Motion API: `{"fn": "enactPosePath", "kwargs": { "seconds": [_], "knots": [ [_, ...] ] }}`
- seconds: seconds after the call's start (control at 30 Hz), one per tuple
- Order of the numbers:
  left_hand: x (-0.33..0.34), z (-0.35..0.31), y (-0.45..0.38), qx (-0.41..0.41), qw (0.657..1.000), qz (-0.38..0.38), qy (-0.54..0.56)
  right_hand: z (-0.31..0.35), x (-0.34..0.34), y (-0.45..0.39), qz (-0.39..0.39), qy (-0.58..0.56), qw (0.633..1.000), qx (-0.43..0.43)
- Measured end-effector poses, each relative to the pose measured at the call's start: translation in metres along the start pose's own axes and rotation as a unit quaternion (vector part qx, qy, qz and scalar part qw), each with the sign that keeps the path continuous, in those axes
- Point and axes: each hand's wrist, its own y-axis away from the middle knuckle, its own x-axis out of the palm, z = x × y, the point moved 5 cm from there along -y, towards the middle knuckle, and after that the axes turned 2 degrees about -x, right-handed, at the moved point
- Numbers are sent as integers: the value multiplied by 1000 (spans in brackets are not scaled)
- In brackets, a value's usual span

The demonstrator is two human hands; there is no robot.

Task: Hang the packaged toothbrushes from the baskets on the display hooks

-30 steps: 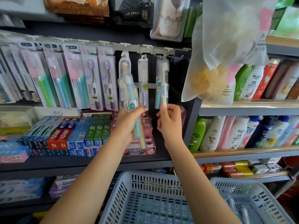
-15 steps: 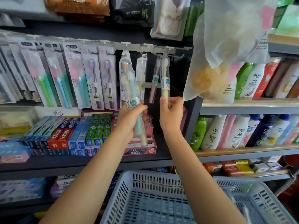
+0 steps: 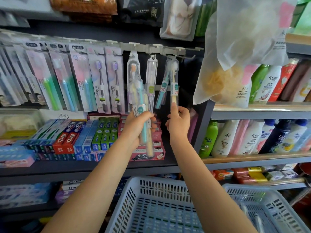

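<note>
Toothbrush in a clear sleeve (image 3: 174, 84), cream-handled, stands upright under the hook rail (image 3: 168, 49), its top up at a hook and its lower end pinched between the thumb and fingers of the right hand (image 3: 179, 122). Whether its hole is over the hook I cannot tell. Just to its left a teal toothbrush (image 3: 162, 88) hangs tilted from the same part of the rail, almost touching it. The left hand (image 3: 137, 126) grips a bundle of packaged toothbrushes (image 3: 143, 115), their heads pointing up in front of a hanging clear case (image 3: 133, 73). Between the two hands hangs another clear tube pack (image 3: 151, 78). Carded toothbrushes (image 3: 99, 81) fill the rail farther left. A large frosted bag (image 3: 239, 56) hangs close to the right end of the rail, crowding the free hooks there. Toothpaste boxes (image 3: 101, 137) sit on the shelf below, and shampoo bottles (image 3: 235, 137) stand on shelves to the right. Two blue-grey baskets (image 3: 151, 187) sit beneath the arms.
</note>
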Motion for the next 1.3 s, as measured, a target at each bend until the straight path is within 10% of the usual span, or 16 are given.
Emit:
{"fn": "enactPosePath", "kwargs": {
  "seconds": [0.67,0.97,1.3],
  "knots": [
    [4,8,1,-7,1000,0,15,-30,4,-21,27,13,986,163],
    [-3,0,0,11,999,-34,31,-17,5,41,315,53,945,78],
    [-21,6,11,5,998,-61,13,6,-13,50,286,57,956,2]
  ]
}}
